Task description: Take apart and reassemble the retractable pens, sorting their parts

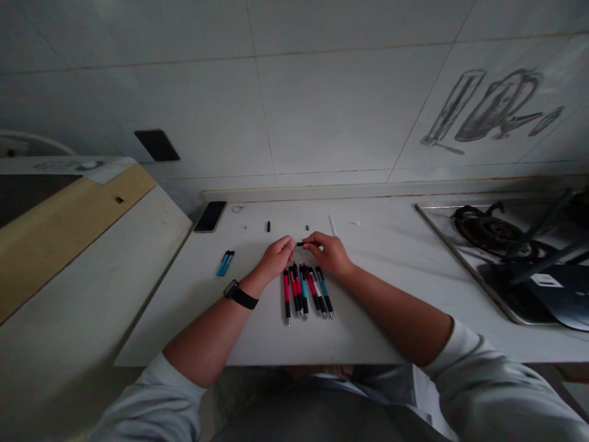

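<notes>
My left hand [279,255], with a dark watch on its wrist, is closed in a pinch. Facing it, my right hand [329,253] grips a short black pen part [300,244] that bridges the gap between my fingertips. What else lies inside my left fingers is hidden. Just below both hands is a row of several click pens [304,294] in red, blue and white with black grips, tips toward me. Beyond the hands lie a black pen grip [269,226], a small dark piece [307,228] and a thin white refill [332,225].
Two blue pen pieces [225,263] and a phone [210,217] lie at left, near a tiny pale part [245,227] and a ring [237,209]. A clear bit [354,223] lies right of the refill. A gas stove [501,245] stands at right; a tiled wall backs the counter.
</notes>
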A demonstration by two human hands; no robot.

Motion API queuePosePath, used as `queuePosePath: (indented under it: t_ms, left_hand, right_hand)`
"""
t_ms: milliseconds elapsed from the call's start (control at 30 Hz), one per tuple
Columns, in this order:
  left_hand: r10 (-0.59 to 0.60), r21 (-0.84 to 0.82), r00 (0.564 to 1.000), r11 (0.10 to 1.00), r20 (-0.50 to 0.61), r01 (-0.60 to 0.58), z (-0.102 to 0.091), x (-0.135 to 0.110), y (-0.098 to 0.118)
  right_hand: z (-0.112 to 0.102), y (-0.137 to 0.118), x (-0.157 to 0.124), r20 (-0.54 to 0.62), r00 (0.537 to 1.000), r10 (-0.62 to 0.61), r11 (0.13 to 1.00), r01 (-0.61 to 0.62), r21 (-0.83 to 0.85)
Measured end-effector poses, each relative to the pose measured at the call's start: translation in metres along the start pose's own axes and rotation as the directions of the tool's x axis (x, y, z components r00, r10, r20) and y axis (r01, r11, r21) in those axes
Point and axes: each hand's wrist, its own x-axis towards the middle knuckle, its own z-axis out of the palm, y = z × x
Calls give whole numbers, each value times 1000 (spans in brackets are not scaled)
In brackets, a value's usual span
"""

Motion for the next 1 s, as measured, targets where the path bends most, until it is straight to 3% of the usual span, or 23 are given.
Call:
queuePosePath:
  t_ms: [300,467,567,700,833,1000]
  left_hand:
    - [127,263,987,960,-94,-98,-10,-2,10]
    - [120,294,988,952,-96,-88,-11,-1,10]
    - [132,306,987,947,-92,-98,-11,-1,9]
    - [159,314,983,941,-89,-123,-11,0,6]
    - [155,320,984,939,-82,-122,-10,0,5]
    - [144,321,986,941,-87,-109,-11,0,5]
  right_hand:
    - [-2,8,3,113,988,110,992,-101,-76]
    - [0,13,3,81,988,131,991,-133,16]
    - [1,14,4,138,980,146,989,-146,-10]
    - [3,18,4,104,983,149,988,-152,26]
    - [5,23,4,156,976,154,987,-158,11]
    - [5,25,4,115,983,142,990,-142,-3]
